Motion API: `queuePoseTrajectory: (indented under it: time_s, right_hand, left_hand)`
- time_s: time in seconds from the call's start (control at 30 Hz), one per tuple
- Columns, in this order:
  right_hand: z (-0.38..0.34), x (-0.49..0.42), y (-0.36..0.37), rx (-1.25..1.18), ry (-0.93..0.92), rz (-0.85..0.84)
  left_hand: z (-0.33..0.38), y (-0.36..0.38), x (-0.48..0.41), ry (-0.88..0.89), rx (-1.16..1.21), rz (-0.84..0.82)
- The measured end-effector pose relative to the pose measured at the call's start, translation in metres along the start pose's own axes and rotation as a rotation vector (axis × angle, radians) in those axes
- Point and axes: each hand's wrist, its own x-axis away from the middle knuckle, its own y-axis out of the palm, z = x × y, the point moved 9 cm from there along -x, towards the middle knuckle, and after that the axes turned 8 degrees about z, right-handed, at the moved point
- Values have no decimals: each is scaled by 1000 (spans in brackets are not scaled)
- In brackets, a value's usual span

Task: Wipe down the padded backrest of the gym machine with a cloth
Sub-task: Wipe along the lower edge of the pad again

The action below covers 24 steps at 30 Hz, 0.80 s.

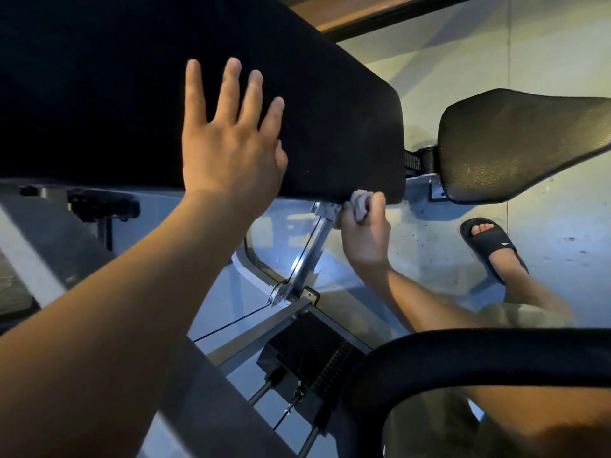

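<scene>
Wiping the backrest point(314, 94), we lay our left hand point(228, 140) flat on it, fingers spread, to steady it. Our right hand point(365, 233) is clamped on the cloth point(360, 201) at the backrest's lower edge. Best to press firmly and follow that edge. No containers visible.

Black backrest point(132, 94); bunched cloth point(359, 201) at edge

Floor point(545, 226): pale concrete, speckled with dark spots, lit warm yellowish. Brown wooden ledge point(357, 13) at top. Grey metal machine frame point(264, 328) and black weight stack point(310, 355) below.
</scene>
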Motion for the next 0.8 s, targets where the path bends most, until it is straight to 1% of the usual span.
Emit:
queuePoseTrajectory:
  time_s: [0.07,0.13,0.2,0.27,0.3,0.33,0.43,0.5,0.6,0.63,0.7,0.8]
  right_hand:
    - [-22,15,12,-87,-75,-85]
    - [-22,17,13,-87,-75,-131]
    - [4,9,3,-55,14,-83]
    - [40,3,-11,27,203,16]
    - [54,1,-15,57,292,39]
    - [62,-2,-13,54,340,30]
    - [38,-1,6,-72,392,11]
    - [8,10,18,-94,323,-38]
    - [-35,38,49,-162,177,-288]
    - [-44,41,54,-158,123,-348]
    - [-53,36,46,-87,54,-362]
    - [-43,21,3,8,92,-331]
  left_hand:
    - [5,2,1,-3,-19,3]
    - [8,3,0,2,-20,8]
    - [6,3,-1,5,-18,10]
    - [4,3,-1,2,-27,19]
    - [5,3,-1,5,-29,21]
    - [6,2,-1,12,-29,22]
    - [8,2,-2,19,-23,28]
    - [7,2,-1,17,-30,36]
    - [6,3,-2,22,-44,30]
    - [6,1,-2,24,-38,25]
    - [5,-3,-3,20,-24,21]
    - [2,-6,-2,18,17,-11]
